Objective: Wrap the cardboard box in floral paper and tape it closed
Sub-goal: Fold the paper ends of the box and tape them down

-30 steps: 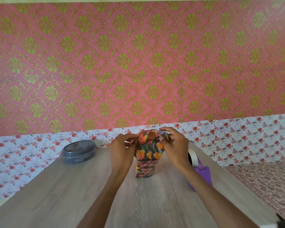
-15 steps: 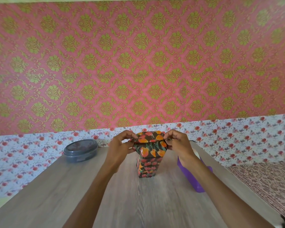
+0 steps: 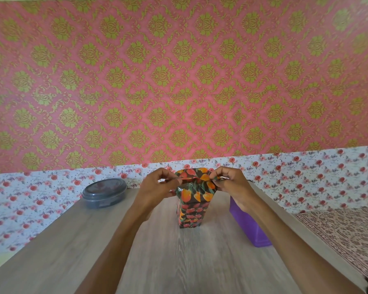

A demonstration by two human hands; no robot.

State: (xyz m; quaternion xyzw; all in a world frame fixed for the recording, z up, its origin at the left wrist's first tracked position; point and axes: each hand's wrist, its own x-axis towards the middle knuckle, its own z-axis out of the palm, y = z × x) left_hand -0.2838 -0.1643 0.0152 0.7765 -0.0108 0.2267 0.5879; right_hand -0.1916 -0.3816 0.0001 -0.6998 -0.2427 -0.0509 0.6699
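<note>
On my head feed, the only view I have, the cardboard box (image 3: 190,213) stands upright on its narrow end near the middle of the wooden table (image 3: 179,264), just ahead of both forearms. It is already covered in dark floral paper (image 3: 194,193) printed with orange and red tulips, so I cannot see any bare cardboard. The paper rises above the top of the box into a loose folded flap. The left hand (image 3: 157,187) pinches the left end of that flap between thumb and curled fingers, and the right hand (image 3: 232,185) pinches the right end the same way, with the flap stretched across between them. I cannot tell whether any tape is on the paper. A purple plastic object (image 3: 250,228) lies on the table just beside the box on the right, partly hidden by the right wrist. A round grey lidded container (image 3: 104,193) sits well apart at the table's far left corner. Behind the table is a rose-print band (image 3: 306,177) under pink and gold wallpaper (image 3: 179,81), and a brown patterned cloth (image 3: 348,234) lies to the right of the table.
</note>
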